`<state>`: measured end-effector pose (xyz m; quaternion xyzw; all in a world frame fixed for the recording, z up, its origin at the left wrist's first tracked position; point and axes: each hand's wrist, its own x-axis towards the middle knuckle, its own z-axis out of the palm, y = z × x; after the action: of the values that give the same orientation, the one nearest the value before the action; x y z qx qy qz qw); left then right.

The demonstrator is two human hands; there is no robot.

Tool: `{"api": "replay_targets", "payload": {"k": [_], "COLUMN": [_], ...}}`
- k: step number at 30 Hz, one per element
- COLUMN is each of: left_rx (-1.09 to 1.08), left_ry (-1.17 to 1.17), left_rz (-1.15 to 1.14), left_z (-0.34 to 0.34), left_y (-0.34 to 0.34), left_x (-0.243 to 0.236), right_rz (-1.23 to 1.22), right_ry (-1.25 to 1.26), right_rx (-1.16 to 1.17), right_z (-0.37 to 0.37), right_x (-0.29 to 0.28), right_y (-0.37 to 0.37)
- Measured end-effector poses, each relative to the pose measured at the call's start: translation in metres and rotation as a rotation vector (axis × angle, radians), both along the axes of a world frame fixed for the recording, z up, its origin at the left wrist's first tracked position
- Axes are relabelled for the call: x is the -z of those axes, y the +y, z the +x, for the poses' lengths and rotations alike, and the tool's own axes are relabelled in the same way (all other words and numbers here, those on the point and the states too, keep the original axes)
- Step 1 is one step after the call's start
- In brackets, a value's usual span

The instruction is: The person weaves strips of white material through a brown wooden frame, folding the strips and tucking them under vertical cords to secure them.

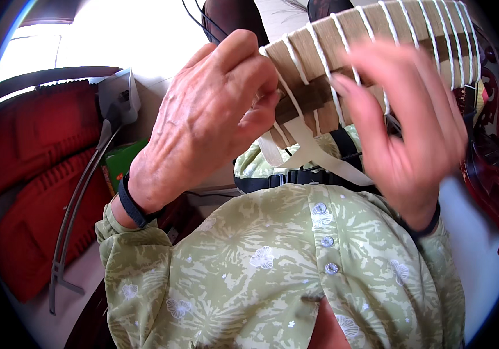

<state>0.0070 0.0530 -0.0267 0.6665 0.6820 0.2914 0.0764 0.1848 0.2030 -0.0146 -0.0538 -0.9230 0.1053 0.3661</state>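
Note:
A long, slightly curved tan piece [331, 38] with a woody, fibrous look lies across my lap, wound at intervals with white cord [323, 52]. At its left end my left hand [203, 110] is closed, with thumb and forefinger pinched together; what lies between them is hidden. Over the front of the piece, my right hand [406, 110] is blurred by motion. Its thumb and fingers are apart, and I see nothing held between them. Below the left end hangs a flat cream strip [302, 145], looping rightward toward the right hand.
Red ribbed cushions [40, 139] are at the left, beside a curved grey metal bar [75, 215] and a green box [123, 163]. Dark carved wood [488, 180] stands at the right. A black strap with a buckle [278, 179] crosses my waist.

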Motion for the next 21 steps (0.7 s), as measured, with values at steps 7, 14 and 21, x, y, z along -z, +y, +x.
{"api": "replay_targets", "payload": {"k": [7,14,21], "left_rx": [0.041,-0.002,0.019], "left_ry": [-0.027,-0.169,-0.283], "left_rz": [0.008,-0.096,0.158], "left_z": [-0.014,-0.035,-0.056], "left_y": [0.003,0.012,0.031], "left_x": [-0.006,-0.017,0.000], "right_rz": [0.273,0.294,0.289], "right_ry": [-0.275,-0.361,-0.377], "right_rx": [0.003,-0.010,-0.012], "right_z": [-0.025,-0.020,-0.026], "right_x": [0.027,0.028,0.030], "right_y": [0.026,0.031,0.036]}}
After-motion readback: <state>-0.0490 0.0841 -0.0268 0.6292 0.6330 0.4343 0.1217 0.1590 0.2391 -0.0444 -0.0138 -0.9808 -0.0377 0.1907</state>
